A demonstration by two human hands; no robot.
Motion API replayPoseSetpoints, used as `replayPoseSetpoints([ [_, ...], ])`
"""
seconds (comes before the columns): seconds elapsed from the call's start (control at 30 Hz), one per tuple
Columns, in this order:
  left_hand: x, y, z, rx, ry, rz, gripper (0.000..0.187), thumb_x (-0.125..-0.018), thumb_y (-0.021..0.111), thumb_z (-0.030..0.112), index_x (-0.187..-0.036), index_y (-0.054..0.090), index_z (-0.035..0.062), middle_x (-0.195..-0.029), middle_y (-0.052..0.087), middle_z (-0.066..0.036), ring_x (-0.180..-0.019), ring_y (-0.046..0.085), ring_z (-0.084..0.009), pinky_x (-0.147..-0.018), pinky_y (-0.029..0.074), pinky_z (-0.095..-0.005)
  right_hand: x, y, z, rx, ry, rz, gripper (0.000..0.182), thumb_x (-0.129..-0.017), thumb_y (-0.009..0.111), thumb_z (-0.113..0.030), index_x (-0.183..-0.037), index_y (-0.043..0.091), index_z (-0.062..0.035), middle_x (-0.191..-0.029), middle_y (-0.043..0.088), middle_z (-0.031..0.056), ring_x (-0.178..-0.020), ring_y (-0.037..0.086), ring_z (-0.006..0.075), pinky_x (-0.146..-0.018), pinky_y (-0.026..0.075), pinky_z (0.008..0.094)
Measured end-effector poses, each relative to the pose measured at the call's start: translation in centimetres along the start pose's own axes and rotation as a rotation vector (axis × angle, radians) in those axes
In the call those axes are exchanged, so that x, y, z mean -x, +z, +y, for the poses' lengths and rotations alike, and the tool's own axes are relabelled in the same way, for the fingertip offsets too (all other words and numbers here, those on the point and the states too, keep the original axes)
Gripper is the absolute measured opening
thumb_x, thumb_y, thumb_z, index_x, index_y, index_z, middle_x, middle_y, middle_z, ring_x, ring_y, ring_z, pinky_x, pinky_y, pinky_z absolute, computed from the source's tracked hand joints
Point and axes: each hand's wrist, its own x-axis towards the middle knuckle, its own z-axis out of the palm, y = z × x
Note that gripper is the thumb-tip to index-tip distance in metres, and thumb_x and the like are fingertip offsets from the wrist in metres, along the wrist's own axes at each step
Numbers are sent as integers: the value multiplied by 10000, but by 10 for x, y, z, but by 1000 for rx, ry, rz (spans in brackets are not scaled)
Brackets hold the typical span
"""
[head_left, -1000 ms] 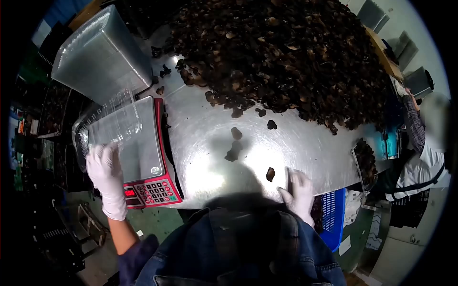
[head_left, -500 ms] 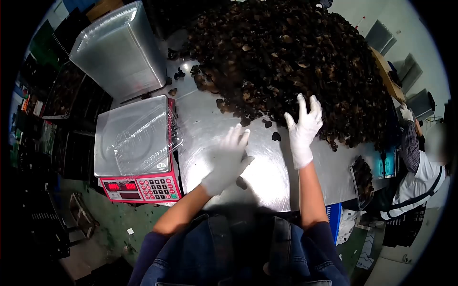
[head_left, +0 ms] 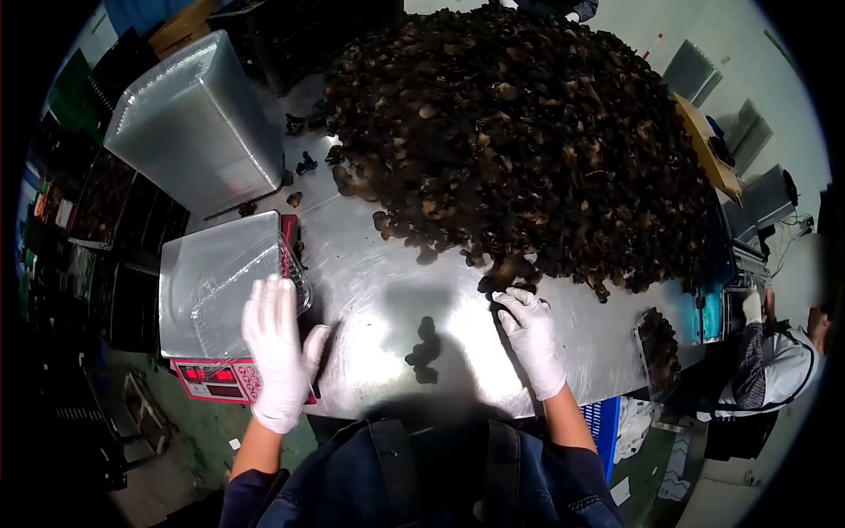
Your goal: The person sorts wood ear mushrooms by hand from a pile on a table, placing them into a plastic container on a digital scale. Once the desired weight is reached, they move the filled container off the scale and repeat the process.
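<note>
White gloves cover both hands. My left hand (head_left: 283, 352) is open, fingers stretched and thumb apart, over the right side of a red-framed weighing scale (head_left: 198, 264). Beneath its fingertips a clear plastic tray (head_left: 231, 295) lies on the scale's plate, partly hidden by the hand. My right hand (head_left: 531, 341) is closed, with thumb and fingers pinched on dark wood ear mushrooms (head_left: 508, 276) at the near edge of a big pile (head_left: 528, 150). A few loose mushroom pieces (head_left: 426, 345) lie on the metal table (head_left: 370, 334) between the hands.
A tall stack of clear trays (head_left: 198, 132) stands behind the scale. At the right table edge is a filled clear tray (head_left: 657, 352). A co-worker (head_left: 775, 370) is at the far right, near a blue-lit device (head_left: 711, 317). Dark crates (head_left: 132, 282) stand at the left.
My left hand has moved left from mid-table to the scale. My right hand has come down and nearer, closing from spread fingers onto mushrooms at the pile's edge. The view has shifted slightly.
</note>
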Motion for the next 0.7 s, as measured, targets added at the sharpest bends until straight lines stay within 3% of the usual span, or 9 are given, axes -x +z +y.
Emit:
replayPoseSetpoints([
  [0.1, 17, 9, -52, -113, -9, -33, 453, -811, 733, 149, -1223, 588, 30, -1219, 621, -142, -1174, 565, -351, -1061, 388, -473, -2, -6, 6, -256, 199, 2, 222, -835, 682, -42, -1034, 748, -115, -981, 708, 121, -877, 675, 292, -806, 525, 372],
  [0.17, 22, 4, -67, -96, 31, 7, 302, -821, 701, 57, -1117, 645, 51, -1145, 647, -112, -1054, 598, -321, -949, 460, -441, -18, -13, 7, -210, 184, 51, 223, -857, 661, -22, -1050, 743, -96, -947, 704, 127, -870, 673, 282, -762, 528, 338],
  [0.3, 32, -9, -85, -91, 11, -90, 371, -810, 707, 44, -1173, 627, 43, -1210, 628, -128, -1103, 586, -327, -968, 454, -442, -45, -9, 18, -15, 148, 332, 300, -865, 656, -46, -1163, 680, -66, -1061, 655, 115, -1001, 616, 281, -916, 478, 372],
  [0.37, 26, -19, -71, -103, -93, -21, 440, -807, 708, 35, -1234, 603, 30, -1295, 584, -154, -1170, 558, -345, -989, 446, -450, -43, -3, 17, -19, 169, 231, 387, -845, 693, -110, -1227, 646, -73, -1208, 605, 145, -1130, 558, 319, -946, 463, 378],
  [0.5, 20, -35, -24, 111, -18, 100, 530, -814, 721, 111, -1306, 550, 12, -1342, 544, -190, -1217, 533, -378, -1007, 437, -460, 1, 15, -3, 119, 103, -51, 512, -843, 688, -316, -1299, 602, -99, -1361, 514, 176, -1314, 433, 359, -1065, 344, 487],
  [0.57, 17, -15, 3, 303, 105, -79, 584, -810, 722, 143, -1340, 514, 13, -1331, 537, -214, -1195, 535, -407, -998, 438, -473, 30, 27, -6, 194, 63, -56, 509, -855, 671, -318, -1314, 590, -113, -1384, 506, 167, -1346, 411, 364, -1074, 330, 497],
  [0.7, 24, 55, 66, 752, 42, -471, 693, -784, 771, 149, -1387, 468, -8, -1358, 505, -238, -1252, 494, -430, -1063, 409, -468, 60, 25, -9, 160, 87, -76, 516, -842, 687, -277, -1318, 568, -119, -1381, 531, 113, -1342, 434, 339, -1069, 312, 460],
])
